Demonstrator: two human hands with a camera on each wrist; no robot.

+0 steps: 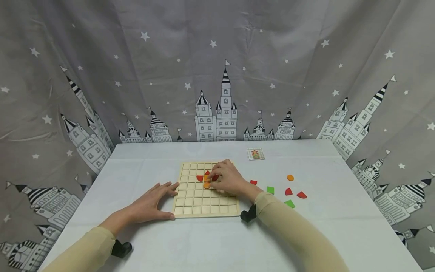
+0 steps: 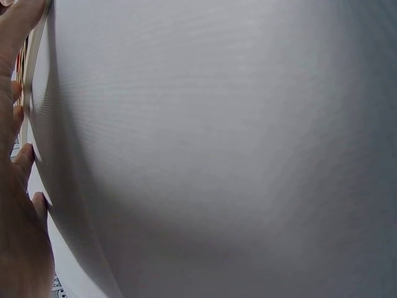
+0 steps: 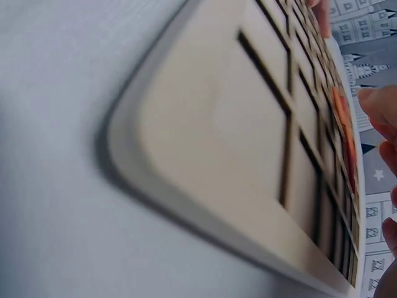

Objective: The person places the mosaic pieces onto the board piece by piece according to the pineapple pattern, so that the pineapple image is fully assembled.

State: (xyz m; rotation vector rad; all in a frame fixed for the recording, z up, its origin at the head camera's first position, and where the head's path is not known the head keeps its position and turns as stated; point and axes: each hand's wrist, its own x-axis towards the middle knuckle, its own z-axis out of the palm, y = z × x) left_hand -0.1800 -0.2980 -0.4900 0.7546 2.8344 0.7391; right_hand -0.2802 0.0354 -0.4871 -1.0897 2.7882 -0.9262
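Note:
A wooden grid board lies on the white table. Near its top middle sit red curved pieces and an orange piece. My right hand reaches over the board, its curled fingertips pinching a red piece beside the orange one. In the right wrist view the board fills the frame, with the orange and red pieces and my fingertips at the far edge. My left hand lies flat on the table, straight fingers and thumb against the board's left edge; it also shows as the left hand in its wrist view.
Loose pieces lie right of the board: an orange disc, red pieces and green pieces. A small picture card sits near the table's back edge. A grey castle-print curtain hangs behind.

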